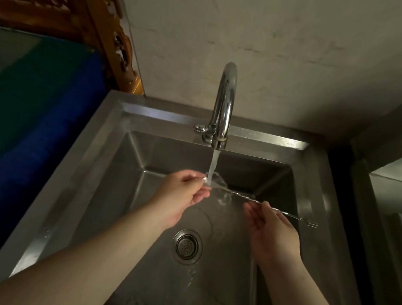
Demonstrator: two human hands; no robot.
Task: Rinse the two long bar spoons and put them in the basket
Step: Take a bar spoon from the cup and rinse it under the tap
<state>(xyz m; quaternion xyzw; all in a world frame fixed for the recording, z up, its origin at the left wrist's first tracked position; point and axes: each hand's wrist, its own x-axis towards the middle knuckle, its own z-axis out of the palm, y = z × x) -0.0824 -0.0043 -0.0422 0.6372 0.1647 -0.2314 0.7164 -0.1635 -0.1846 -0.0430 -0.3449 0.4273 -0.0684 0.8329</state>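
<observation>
One long steel bar spoon (242, 197) with a twisted stem lies across the sink under the running water (212, 167). Its bowl end is at the stream, its small fork end (311, 224) points right. My left hand (181, 193) pinches the bowl end in the water. My right hand (273, 228) holds the stem near the fork end with thumb and fingers. I see only this one spoon. No basket is in view.
A chrome tap (223, 107) stands at the back of the steel sink (97, 156), with a round drain strainer (187, 246) on the sink floor. A blue surface (34, 111) lies to the left, a wall behind, a ledge (389, 190) at right.
</observation>
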